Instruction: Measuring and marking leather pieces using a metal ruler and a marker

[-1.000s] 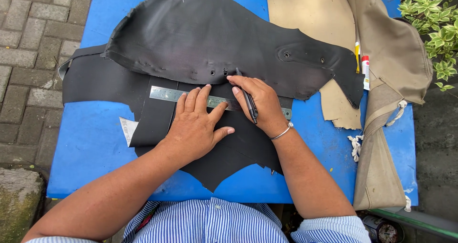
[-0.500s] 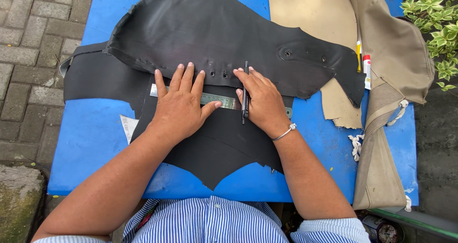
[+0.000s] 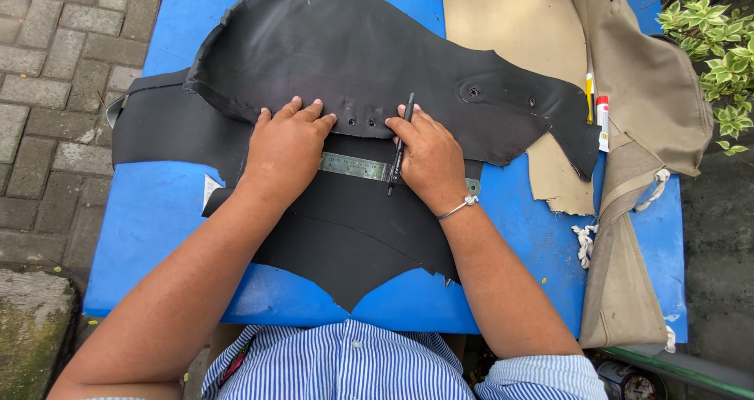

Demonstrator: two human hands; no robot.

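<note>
A large curved black piece (image 3: pixel 369 54) with small holes lies over a flat black sheet (image 3: pixel 353 227) on the blue table (image 3: pixel 157 211). A steel ruler (image 3: pixel 353 167) rests across the flat sheet, partly under my hands. My left hand (image 3: pixel 287 145) presses its curled fingers on the lower edge of the curved piece, by the holes. My right hand (image 3: pixel 428 155) holds a black pen (image 3: pixel 399 145) between its fingers and also touches that edge, with a silver bracelet on the wrist.
Beige fabric pieces (image 3: pixel 644 94) lie along the right side of the table, with a yellow tube and a white red-capped tube (image 3: pixel 602 121) beside them. A white cord (image 3: pixel 585 243) lies at the right. Brick paving is on the left, plants at the top right.
My left hand slid up off the ruler to the curved piece's lower edge and curled its fingers. My right hand moved up slightly, and the pen now stands more upright.
</note>
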